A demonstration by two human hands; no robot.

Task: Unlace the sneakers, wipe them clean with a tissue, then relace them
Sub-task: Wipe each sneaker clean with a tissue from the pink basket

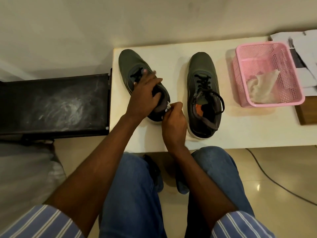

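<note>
Wiping the left sneaker; the lacing state is only partly readable.

On the white surface (223, 134), the left sneaker (132, 66) sits at centre-left of the frame with the left hand (145, 93) laid over its tongue and collar, fingers curled round the opening to steady it. Just right of it, the right hand (173, 117) pinches a small white wad, likely tissue (168, 107), against the shoe's heel side. The right sneaker (203, 93) stands apart at centre, laces (204, 83) threaded but loose at the top. In the upper right a pink basket (269, 48) holds crumpled tissues (260, 88). Judging by this, cleaning is under way; finishing the lacing seems left.
</note>
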